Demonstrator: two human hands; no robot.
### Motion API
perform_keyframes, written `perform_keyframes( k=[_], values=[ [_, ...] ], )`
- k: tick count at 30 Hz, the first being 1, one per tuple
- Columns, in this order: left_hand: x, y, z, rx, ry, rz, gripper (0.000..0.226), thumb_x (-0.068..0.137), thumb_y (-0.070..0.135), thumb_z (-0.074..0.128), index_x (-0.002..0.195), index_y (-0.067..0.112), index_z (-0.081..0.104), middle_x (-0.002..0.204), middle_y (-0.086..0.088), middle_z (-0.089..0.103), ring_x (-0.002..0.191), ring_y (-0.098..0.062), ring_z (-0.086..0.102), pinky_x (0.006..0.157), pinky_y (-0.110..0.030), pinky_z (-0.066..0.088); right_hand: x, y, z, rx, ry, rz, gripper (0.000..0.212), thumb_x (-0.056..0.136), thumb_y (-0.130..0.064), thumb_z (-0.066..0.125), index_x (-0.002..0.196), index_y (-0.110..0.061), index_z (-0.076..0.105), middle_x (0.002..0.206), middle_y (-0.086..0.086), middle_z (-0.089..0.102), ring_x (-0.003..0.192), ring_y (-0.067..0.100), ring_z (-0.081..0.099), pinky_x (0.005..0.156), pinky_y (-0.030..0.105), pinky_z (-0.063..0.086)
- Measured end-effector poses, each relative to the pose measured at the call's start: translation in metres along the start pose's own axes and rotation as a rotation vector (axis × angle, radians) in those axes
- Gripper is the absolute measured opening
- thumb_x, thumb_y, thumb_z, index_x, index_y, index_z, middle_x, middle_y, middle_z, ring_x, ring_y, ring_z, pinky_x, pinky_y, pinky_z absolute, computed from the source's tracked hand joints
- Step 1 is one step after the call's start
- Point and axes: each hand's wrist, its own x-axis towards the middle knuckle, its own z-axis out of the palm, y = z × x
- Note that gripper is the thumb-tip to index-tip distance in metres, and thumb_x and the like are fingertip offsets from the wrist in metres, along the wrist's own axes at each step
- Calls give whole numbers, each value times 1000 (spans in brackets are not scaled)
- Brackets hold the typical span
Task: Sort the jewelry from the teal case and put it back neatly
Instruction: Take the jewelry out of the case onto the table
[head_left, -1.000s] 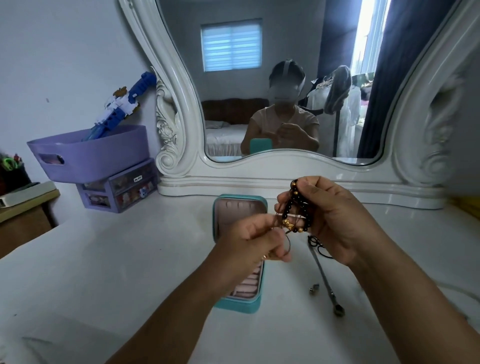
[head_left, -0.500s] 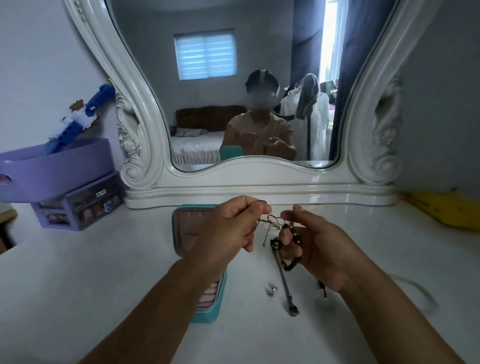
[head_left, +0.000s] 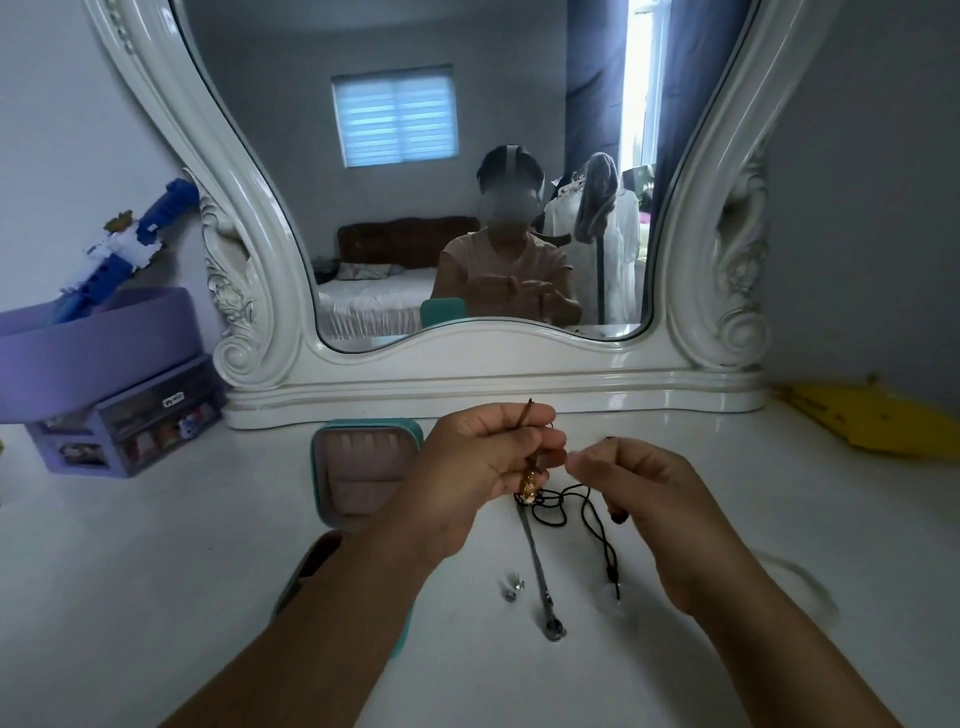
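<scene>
Beaded bracelet no longer being held up; gold charm being pinched by left hand, black cord by right hand, untangling underway, teal case at nine o'clock.

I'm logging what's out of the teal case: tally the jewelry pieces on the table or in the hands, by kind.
Brown cord with gold charm, gripped by the left hand: 1
Black cord necklace: 1
Grey strap bracelet: 1
Small silver studs: 2
Total: 5
The right hand pinches something too small to tell.
</scene>
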Motion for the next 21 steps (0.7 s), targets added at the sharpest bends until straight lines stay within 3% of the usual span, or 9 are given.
perform_keyframes(
  k=[5,7,10,15,18,21],
  values=[
    [7,-5,12,-2,20,34,20,86,-1,57,90,13,69,81,-5,75,76,-14,71,65,-19,56,-6,2,7,-137,35,-62,12,75,-26,72,74,-13,72,66,0,68,60,4,58,60,13,46],
    [9,-7,17,-10,14,40,20,84,-2,58,88,13,71,82,-6,75,78,-16,71,67,-19,55,-5,4,8,-177,75,-81,15,75,-23,71,69,-9,70,55,-3,60,50,-1,49,52,10,40],
    [13,-11,23,-6,5,47,20,83,-3,59,89,13,71,82,-5,75,80,-17,72,70,-19,55,-3,9,8,-249,144,-115,20,76,-20,71,63,-6,66,49,-12,53,49,-1,45,57,17,37],
    [31,-14,26,-106,121,37,14,81,-2,63,86,9,70,80,-7,74,81,-21,70,80,-25,56,-9,13,-11,-303,184,-119,22,74,-20,71,58,-10,60,55,-10,56,49,-2,46,54,12,39],
    [46,-19,31,1,176,71,10,82,6,65,77,13,71,79,-7,70,82,-21,64,88,-31,50,-14,15,-34,-431,220,-105,21,73,-21,71,58,-12,60,67,-3,59,54,-3,48,57,19,38],
    [58,-28,48,60,157,60,15,86,19,61,78,10,69,80,-7,66,76,-20,58,76,-27,48,-19,14,-62,-518,279,-101,21,73,-22,73,58,-13,61,72,2,59,58,3,50,57,22,38]
  ],
)
